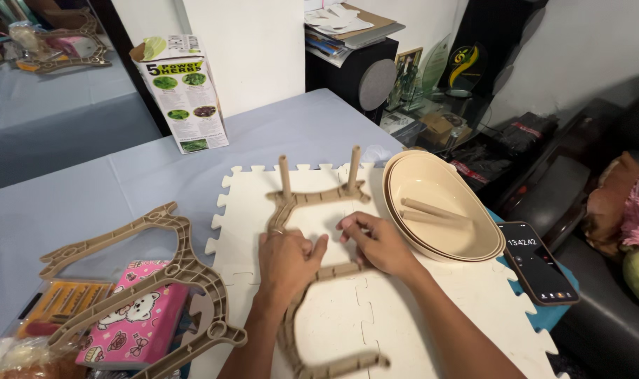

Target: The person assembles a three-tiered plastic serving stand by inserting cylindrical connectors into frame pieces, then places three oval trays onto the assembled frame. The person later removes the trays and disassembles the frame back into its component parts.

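Seen from the head camera, two bare hands work on a tan plastic rack frame [312,203] lying flat on a cream foam puzzle mat [432,316] spread over a grey-blue surface [123,182]. The left hand [286,261] presses down on the frame's curved side rail, fingers curled over it and gripping it; the right hand [376,242] rests just beside it, fingertips pinching a cross bar of the same frame. Two round pegs [284,175] stand upright from the far cross bar. The frame looks light and stiff, its openwork moulding smooth but ribbed enough to hold without slipping; the thin bars would probably flex or snap if levered, so the thicker side rail near the joints seems the safest grip. To the right, touching the mat's edge, sit stacked oval beige bowls [467,245] of glossy plastic with two loose dowels [432,209] lying inside. A dark phone [538,263] lies just beyond the bowls. On the left, a second matching frame piece [179,274] leans over a pink box [140,323], and a printed white carton [182,91] stands upright farther back.
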